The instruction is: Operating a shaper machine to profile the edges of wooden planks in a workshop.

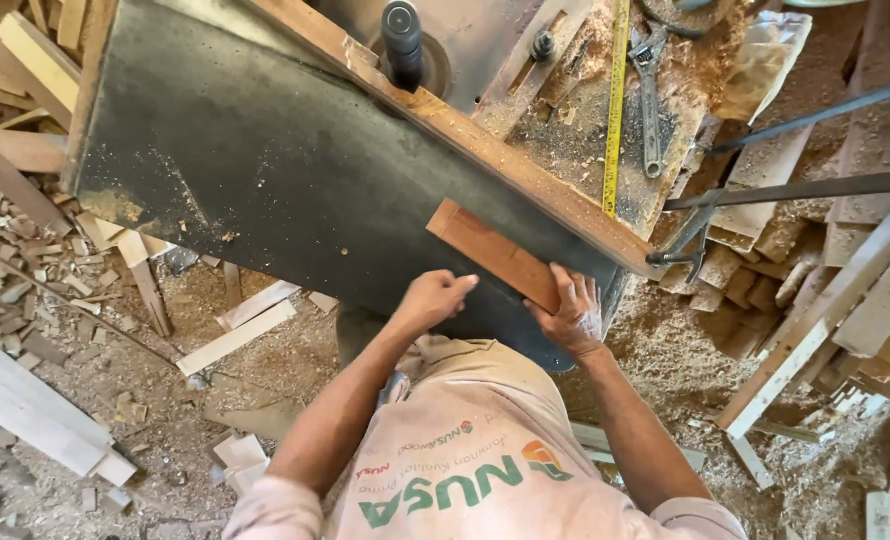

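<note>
A short reddish wood block lies flat on the dark metal machine table, close to a long wooden fence strip that runs diagonally across it. My right hand grips the block's near end at the table's edge. My left hand rests on the table edge just left of the block, fingers curled, holding nothing. A black upright spindle rises behind the fence.
A yellow tape measure and a metal wrench lie in sawdust behind the fence. Wood offcuts and slats litter the floor at left. Stacked boards and dark metal bars stand at right.
</note>
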